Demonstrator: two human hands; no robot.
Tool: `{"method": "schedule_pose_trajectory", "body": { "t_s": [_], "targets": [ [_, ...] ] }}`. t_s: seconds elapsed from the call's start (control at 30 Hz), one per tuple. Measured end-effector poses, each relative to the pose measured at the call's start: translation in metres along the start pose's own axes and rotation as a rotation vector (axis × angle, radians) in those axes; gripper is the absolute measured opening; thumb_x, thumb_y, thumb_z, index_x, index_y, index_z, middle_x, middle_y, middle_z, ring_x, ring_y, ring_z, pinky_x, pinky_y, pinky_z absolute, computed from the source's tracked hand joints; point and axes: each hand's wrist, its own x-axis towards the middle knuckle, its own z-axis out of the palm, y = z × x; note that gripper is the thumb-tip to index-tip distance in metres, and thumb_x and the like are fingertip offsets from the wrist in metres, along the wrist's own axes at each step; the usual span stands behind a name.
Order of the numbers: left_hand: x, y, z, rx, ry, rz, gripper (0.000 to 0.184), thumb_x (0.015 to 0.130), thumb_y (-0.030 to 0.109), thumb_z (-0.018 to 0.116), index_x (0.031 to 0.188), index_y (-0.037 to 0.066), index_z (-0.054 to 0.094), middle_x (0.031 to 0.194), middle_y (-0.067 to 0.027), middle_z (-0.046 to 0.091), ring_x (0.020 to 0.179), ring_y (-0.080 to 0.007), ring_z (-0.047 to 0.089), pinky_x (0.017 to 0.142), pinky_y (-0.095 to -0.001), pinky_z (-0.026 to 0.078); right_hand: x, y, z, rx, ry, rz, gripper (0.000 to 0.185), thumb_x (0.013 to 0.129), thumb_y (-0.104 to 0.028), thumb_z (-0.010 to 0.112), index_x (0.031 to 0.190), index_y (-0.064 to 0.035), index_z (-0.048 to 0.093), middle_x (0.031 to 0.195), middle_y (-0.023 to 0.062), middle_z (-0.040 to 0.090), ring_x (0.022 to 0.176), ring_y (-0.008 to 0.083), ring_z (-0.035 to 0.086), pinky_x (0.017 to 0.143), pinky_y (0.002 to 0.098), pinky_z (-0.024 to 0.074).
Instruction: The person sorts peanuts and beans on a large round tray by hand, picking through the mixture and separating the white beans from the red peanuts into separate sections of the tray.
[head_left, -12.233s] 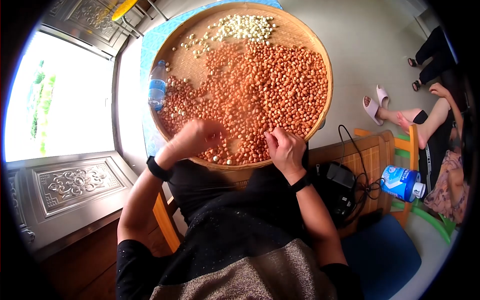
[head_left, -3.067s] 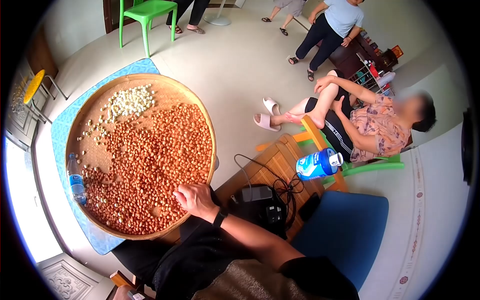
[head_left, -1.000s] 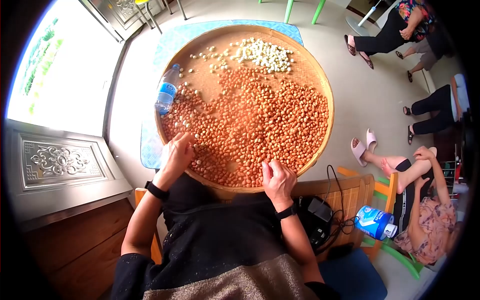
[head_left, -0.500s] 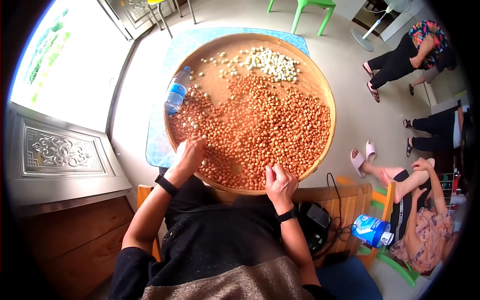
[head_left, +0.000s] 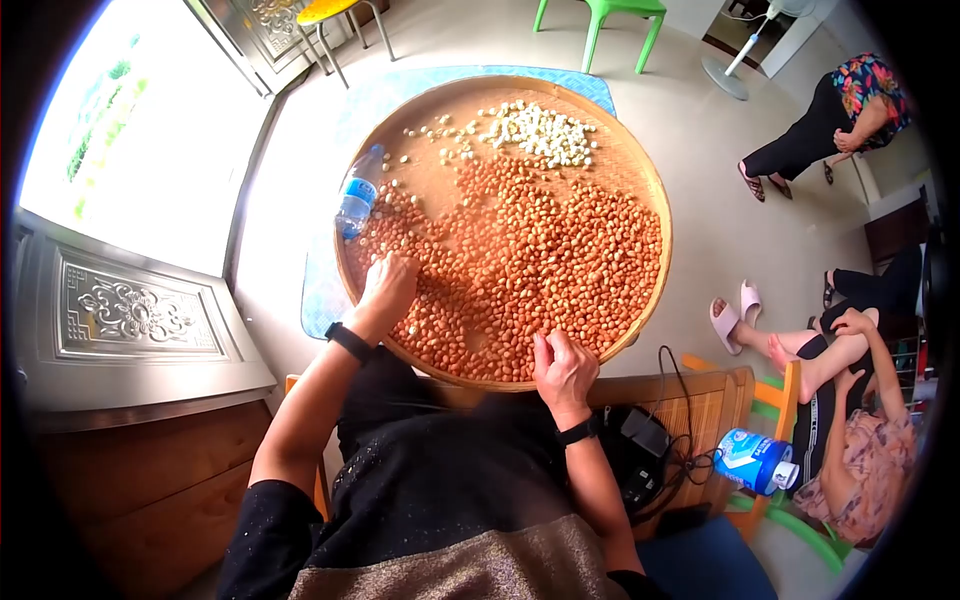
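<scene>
A wide round woven tray (head_left: 662,240) holds a spread of reddish-brown seeds (head_left: 560,240), which look like lotus seeds. Pale, cream-white seeds (head_left: 545,132) are heaped at its far side. My left hand (head_left: 390,287) is over the left part of the brown seeds, its fingers curled downward; whatever is between the fingertips is hidden. By the near rim, my right hand (head_left: 565,370) is closed, thumb against the curled fingers, and its contents do not show. A clear plastic bottle (head_left: 358,195) with a blue label lies inside the tray's left edge, beyond my left hand.
Under the tray is a table with a blue cover (head_left: 322,290). To my right, a bamboo bench (head_left: 715,400) carries a black bag with cables and a blue-white container (head_left: 755,460). One person sits at the right; others stand farther off. A green stool (head_left: 600,15) stands beyond.
My left hand has shifted farther up over the brown seeds and slightly right. My right hand stays by the near rim. The view has moved a little, and the standing person has changed posture.
</scene>
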Motion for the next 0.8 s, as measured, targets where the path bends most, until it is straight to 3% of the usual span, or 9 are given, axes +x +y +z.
{"method": "schedule_pose_trajectory", "body": {
  "t_s": [0.23,0.3,0.47,0.53,0.57,0.6,0.63,0.7,0.8],
  "targets": [
    [0.004,0.0,0.0,0.062,0.089,0.11,0.009,0.068,0.005,0.049,0.062,0.0,0.056,0.068,-0.0179,0.055,0.062,-0.0326,0.056,0.057,-0.0422,0.045,0.001,0.0,-0.002,0.051,0.035,-0.025,0.023,0.076,-0.015,0.06,0.061,-0.0062,0.045,0.053,0.0106,0.05,0.05,0.0293,0.053,0.046,0.0379,0.0394],
    [0.01,0.006,-0.011,0.088,-0.139,0.032,0.01,0.068,0.008,0.053,0.063,0.001,0.057,0.063,-0.0157,0.056,0.06,-0.0316,0.057,0.055,-0.0412,0.045,0.0,0.002,-0.002,0.045,0.017,-0.006,0.022,0.076,-0.015,0.06,0.061,-0.0063,0.045,0.054,0.0105,0.051,0.05,0.0292,0.053,0.046,0.0374,0.0399],
    [0.054,0.005,-0.052,-0.217,-0.152,0.173,0.007,0.063,0.012,0.062,0.063,0.006,0.064,0.057,-0.0084,0.06,0.05,-0.0193,0.058,0.051,-0.0309,0.047,-0.002,0.004,0.001,0.021,0.009,0.016,0.019,0.073,-0.016,0.06,0.061,-0.0073,0.048,0.055,0.0076,0.053,0.049,0.0254,0.054,0.046,0.0359,0.0399],
    [0.085,0.004,-0.059,-0.334,-0.005,0.133,0.008,0.07,0.013,0.063,0.067,0.006,0.065,0.065,-0.0074,0.063,0.054,-0.0153,0.06,0.051,-0.0286,0.048,-0.003,0.003,0.001,0.025,0.021,0.014,0.019,0.073,-0.016,0.059,0.061,-0.0073,0.048,0.055,0.0076,0.053,0.049,0.0254,0.053,0.045,0.036,0.0398],
    [0.099,0.011,-0.069,-0.296,0.085,0.048,0.015,0.073,0.017,0.064,0.078,0.003,0.064,0.07,-0.0095,0.064,0.057,-0.0144,0.061,0.053,-0.028,0.049,-0.002,0.003,0.001,0.027,0.028,0.013,0.019,0.073,-0.016,0.059,0.061,-0.0074,0.048,0.054,0.0076,0.052,0.049,0.0255,0.053,0.045,0.0362,0.0397],
    [0.108,0.016,-0.077,-0.569,0.135,-0.082,0.031,0.076,0.021,0.065,0.096,-0.001,0.058,0.073,-0.0108,0.064,0.059,-0.0158,0.062,0.055,-0.027,0.05,-0.001,0.003,0.0,0.029,0.032,0.014,0.019,0.073,-0.016,0.059,0.061,-0.0074,0.048,0.054,0.0076,0.052,0.049,0.0255,0.053,0.045,0.0362,0.0397],
    [0.122,0.016,-0.076,-0.598,0.237,-0.155,0.049,0.077,0.028,0.064,0.111,-0.002,0.048,0.078,-0.0136,0.063,0.066,-0.0169,0.062,0.06,-0.0272,0.05,-0.001,0.003,0.0,0.026,0.014,0.026,0.019,0.074,-0.017,0.059,0.061,-0.0075,0.048,0.054,0.0075,0.052,0.049,0.0255,0.053,0.045,0.0363,0.0395],
    [0.136,0.022,-0.073,-0.704,0.397,-0.289,0.055,0.077,0.035,0.062,0.115,-0.001,0.044,0.086,-0.0156,0.062,0.074,-0.0178,0.062,0.064,-0.0276,0.049,-0.004,0.002,-0.001,0.024,-0.009,0.049,0.019,0.074,-0.017,0.058,0.061,-0.0077,0.048,0.054,0.0073,0.051,0.049,0.0255,0.052,0.045,0.0364,0.0394],
    [0.154,0.002,-0.035,-0.649,0.218,-0.3,0.048,0.08,0.042,0.056,0.105,0.001,0.054,0.095,-0.0175,0.06,0.082,-0.0236,0.06,0.072,-0.0336,0.047,-0.001,0.003,-0.001,0.027,0.011,0.031,0.019,0.074,-0.017,0.057,0.061,-0.008,0.048,0.054,0.0071,0.051,0.049,0.0253,0.052,0.046,0.0363,0.0392]
  ]
}}
